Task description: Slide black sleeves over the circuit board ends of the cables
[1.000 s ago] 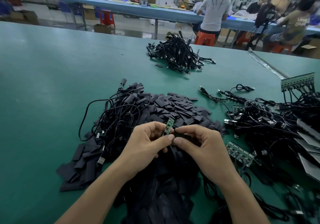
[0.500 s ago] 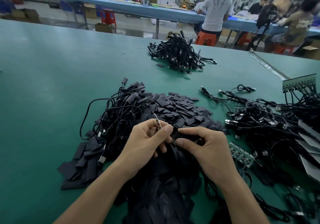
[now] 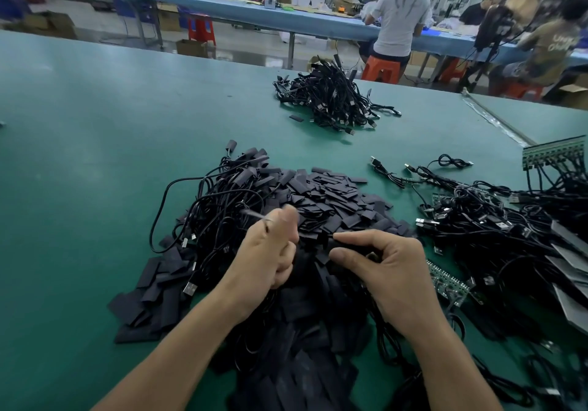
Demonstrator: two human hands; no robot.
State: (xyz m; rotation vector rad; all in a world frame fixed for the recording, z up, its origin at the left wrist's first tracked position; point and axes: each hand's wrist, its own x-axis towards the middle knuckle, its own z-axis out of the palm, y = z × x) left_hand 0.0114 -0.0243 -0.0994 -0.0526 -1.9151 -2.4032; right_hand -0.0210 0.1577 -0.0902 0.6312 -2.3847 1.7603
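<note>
Your left hand: lower centre, pinching a thin, blurred cable end.
Your right hand: just beside it, gripping a black sleeve.
Sleeve pile: centre, beneath both hands.
Loose cables: right side.
Far bundle: upper centre.

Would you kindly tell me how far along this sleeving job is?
Done: the far cable pile looks already sleeved. In hand: the left hand pinches a blurred cable end; the right hand holds a black sleeve, not yet on it. Left: the right-side cable tangle with bare green boards, plus a large heap of loose sleeves.
</note>
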